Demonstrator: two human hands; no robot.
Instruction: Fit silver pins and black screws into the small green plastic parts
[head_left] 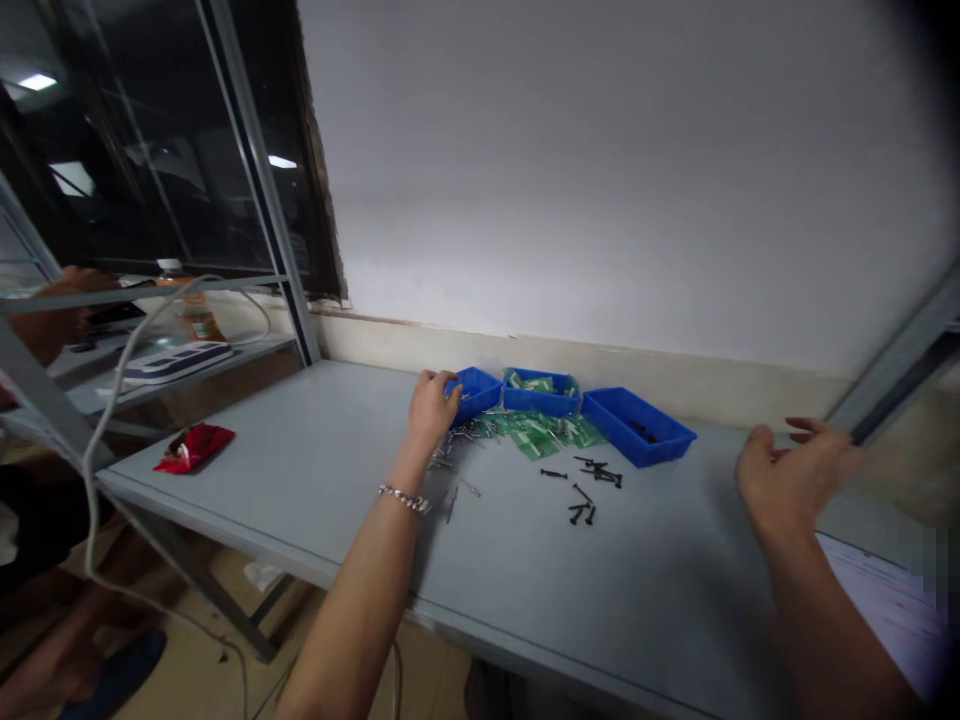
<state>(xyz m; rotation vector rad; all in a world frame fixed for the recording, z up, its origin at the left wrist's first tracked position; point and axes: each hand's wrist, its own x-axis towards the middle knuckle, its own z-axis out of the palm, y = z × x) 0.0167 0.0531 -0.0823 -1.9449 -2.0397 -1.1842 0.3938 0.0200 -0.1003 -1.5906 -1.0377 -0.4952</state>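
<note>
My left hand (432, 408), with a chain bracelet on its wrist, is at the left rim of a blue bin (484, 390). Its fingers are bent and closed over the bin's edge; what they hold, if anything, is hidden. Silver screws (444, 455) lie loose just below that bin. Off to the right, my right hand (795, 480) is raised above the table, slightly blurred, fingers apart. Small green packets (544, 435) are piled before a second blue bin (541, 400), which holds similar packets. Dark screws (600, 472) lie near a third blue bin (637, 425) with dark pieces inside.
A red packet (195, 447) lies on the grey table (322, 450) at left. Printed paper (885, 610) sits at the right edge. Beyond a metal frame (255, 180) are a bottle (196, 310), a white cable (94, 470) and another person's arm (49, 320). A wall stands behind the bins.
</note>
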